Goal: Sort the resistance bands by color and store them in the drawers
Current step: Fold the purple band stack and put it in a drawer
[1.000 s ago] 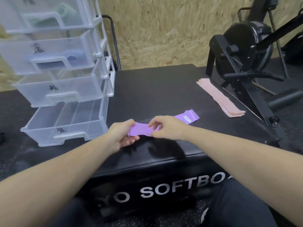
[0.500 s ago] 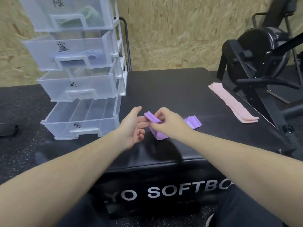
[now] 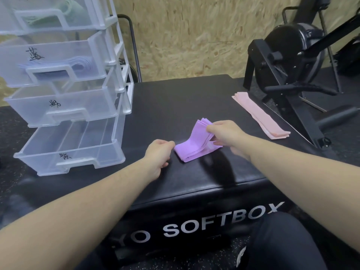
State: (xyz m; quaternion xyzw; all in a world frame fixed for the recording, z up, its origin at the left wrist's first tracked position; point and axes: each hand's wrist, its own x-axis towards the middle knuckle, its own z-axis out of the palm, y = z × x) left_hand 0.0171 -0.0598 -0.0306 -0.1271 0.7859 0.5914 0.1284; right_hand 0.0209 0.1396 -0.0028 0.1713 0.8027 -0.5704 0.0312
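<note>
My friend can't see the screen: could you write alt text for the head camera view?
A right hand pinches a folded stack of purple bands on a black soft box, the left hand beside it. Clear drawers stand left; pink bands lie right.

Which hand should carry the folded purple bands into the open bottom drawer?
Probably the right hand: it already pinches the purple bands. The left hand sits beside them, gripping nothing, though nearer the bottom drawer.

Black box [image 3: 194, 191] front — "YO SOFTBOX"; drawer marks unreadable.
</note>
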